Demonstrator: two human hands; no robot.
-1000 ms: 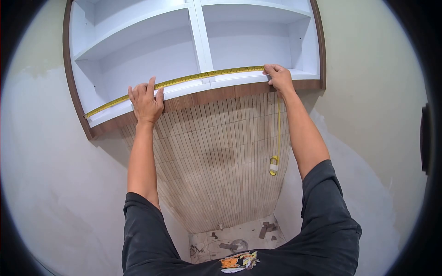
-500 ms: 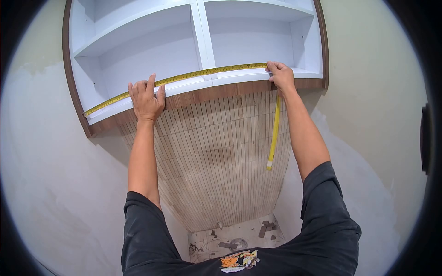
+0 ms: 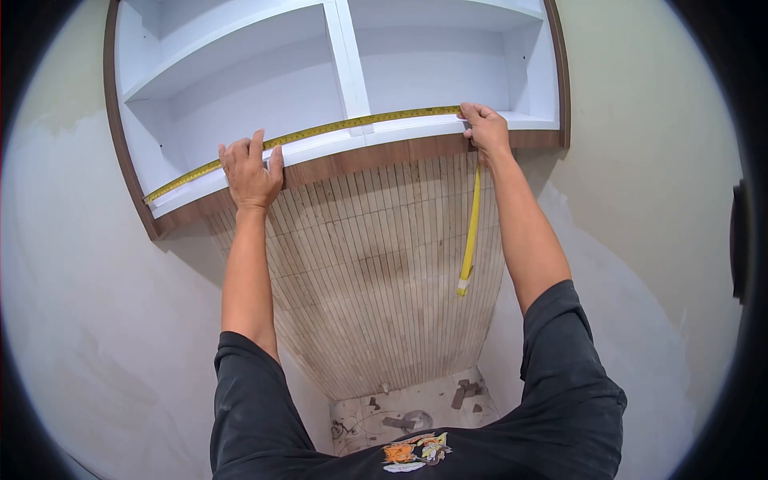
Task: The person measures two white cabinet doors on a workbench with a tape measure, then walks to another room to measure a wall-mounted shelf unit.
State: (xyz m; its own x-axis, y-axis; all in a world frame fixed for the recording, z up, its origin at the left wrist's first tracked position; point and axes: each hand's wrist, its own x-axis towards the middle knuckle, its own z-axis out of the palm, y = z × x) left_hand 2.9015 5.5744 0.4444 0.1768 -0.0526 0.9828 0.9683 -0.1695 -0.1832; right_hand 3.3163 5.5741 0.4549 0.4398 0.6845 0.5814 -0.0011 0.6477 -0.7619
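A yellow measuring tape (image 3: 340,125) runs along the lower front edge of a white cabinet (image 3: 300,150) with brown wood trim. Its left end lies at the cabinet's lower left corner. My left hand (image 3: 251,176) rests on the edge over the tape, its fingers spread and the thumb apart. Toward the right end, my right hand (image 3: 486,130) pinches the tape between thumb and fingers. Below that hand the tape's loose tail (image 3: 470,232) hangs down, pale at its tip. No case shows on the tape.
A wall of narrow beige tiles (image 3: 376,264) drops below the cabinet. Dark scraps (image 3: 464,392) and other debris lie on the floor. Patchy plastered walls (image 3: 104,320) stand on both sides, and a dark object (image 3: 740,240) is at the far right.
The hanging tail has swung slightly left. Both hands appear a little further left and keep their places on the tape; the view has shifted slightly.
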